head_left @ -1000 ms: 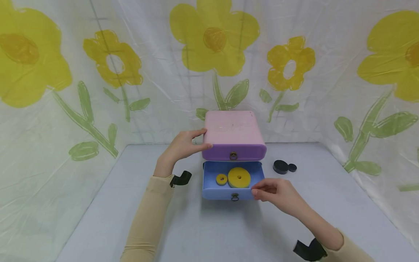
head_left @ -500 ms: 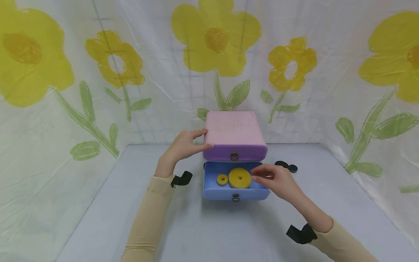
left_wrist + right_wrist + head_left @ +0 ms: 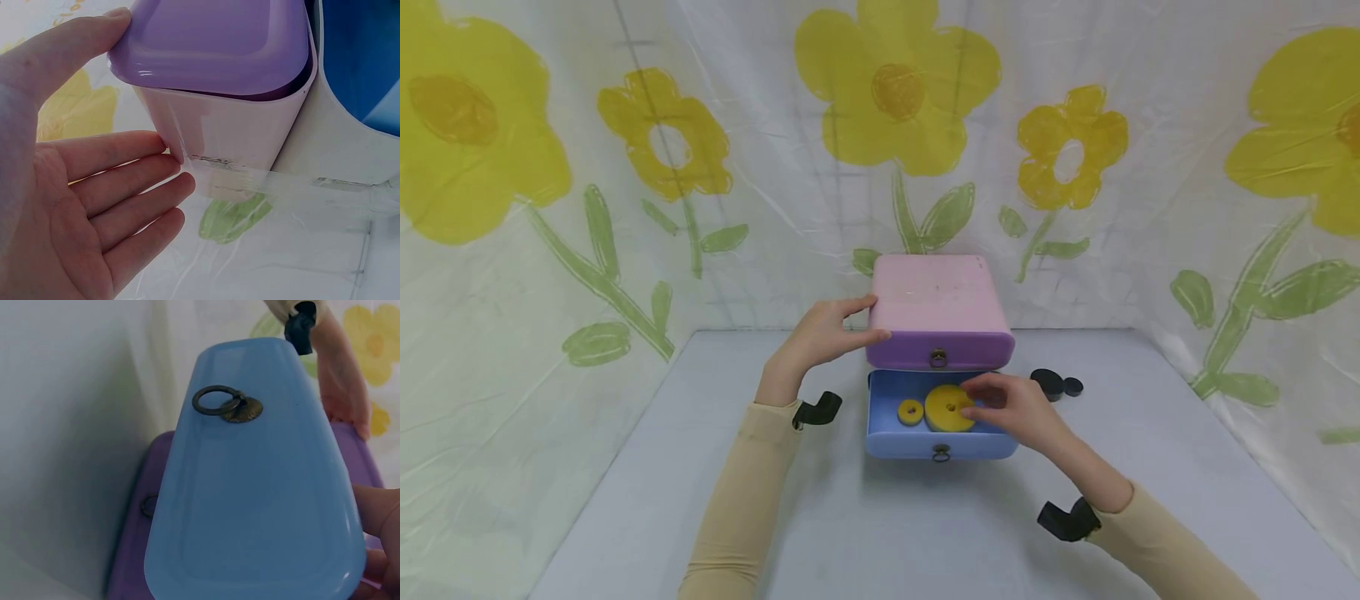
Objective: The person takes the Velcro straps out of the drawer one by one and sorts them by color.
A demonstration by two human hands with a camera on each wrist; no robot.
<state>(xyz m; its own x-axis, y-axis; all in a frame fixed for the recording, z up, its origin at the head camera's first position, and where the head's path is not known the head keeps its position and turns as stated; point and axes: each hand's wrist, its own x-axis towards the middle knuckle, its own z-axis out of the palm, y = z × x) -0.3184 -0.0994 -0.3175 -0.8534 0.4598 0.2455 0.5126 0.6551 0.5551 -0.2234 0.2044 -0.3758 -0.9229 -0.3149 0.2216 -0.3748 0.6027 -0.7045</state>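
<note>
A pink two-tier drawer cabinet (image 3: 934, 292) stands at the table's back. Its upper purple drawer (image 3: 901, 350) is in, while the lower blue drawer (image 3: 898, 447) is pulled out. Inside the blue drawer lie a large yellow disc (image 3: 938, 417) with a centre hole and a small yellow ring (image 3: 903, 414). My left hand (image 3: 823, 335) touches the cabinet's left side with straight fingers, its thumb at the purple drawer's edge. My right hand (image 3: 1026, 408) reaches into the drawer, thumb and fingers apart around the large disc's right edge. In the right wrist view the blue front (image 3: 250, 487) hides most of that hand.
Two black discs, a larger one (image 3: 1047, 384) and a smaller one (image 3: 1073, 387), lie on the table (image 3: 737, 517) right of the cabinet, behind my right hand. A flower-printed plastic sheet (image 3: 775, 233) hangs behind and at the sides. Both drawers have ring pulls.
My right hand has left the blue drawer's front right corner and moved left and inward over the large yellow disc. My left hand stays at the cabinet's side.
</note>
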